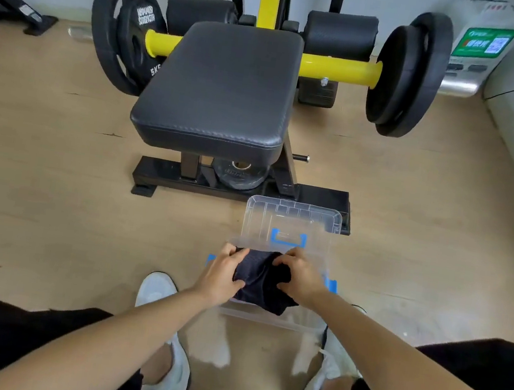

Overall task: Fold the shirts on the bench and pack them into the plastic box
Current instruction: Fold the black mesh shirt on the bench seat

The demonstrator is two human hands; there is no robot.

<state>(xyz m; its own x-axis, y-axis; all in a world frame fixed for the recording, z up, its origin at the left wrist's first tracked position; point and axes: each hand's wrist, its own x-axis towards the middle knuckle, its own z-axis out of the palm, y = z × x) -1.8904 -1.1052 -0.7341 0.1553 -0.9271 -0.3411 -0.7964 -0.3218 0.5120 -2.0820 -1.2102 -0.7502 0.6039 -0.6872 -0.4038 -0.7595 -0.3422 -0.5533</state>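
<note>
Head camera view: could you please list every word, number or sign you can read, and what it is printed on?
"5K", cut off by the seat pad: left weight plate.
White brand lettering on the same plate: too blurred to read surely.
Green label with white characters and a QR code on the white device: unreadable.
Raised lettering on the small plate under the bench: illegible.

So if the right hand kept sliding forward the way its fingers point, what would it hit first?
Probably the clear lid propped just beyond the dark shirt that the right hand presses into the plastic box; depth is uncertain.
</note>
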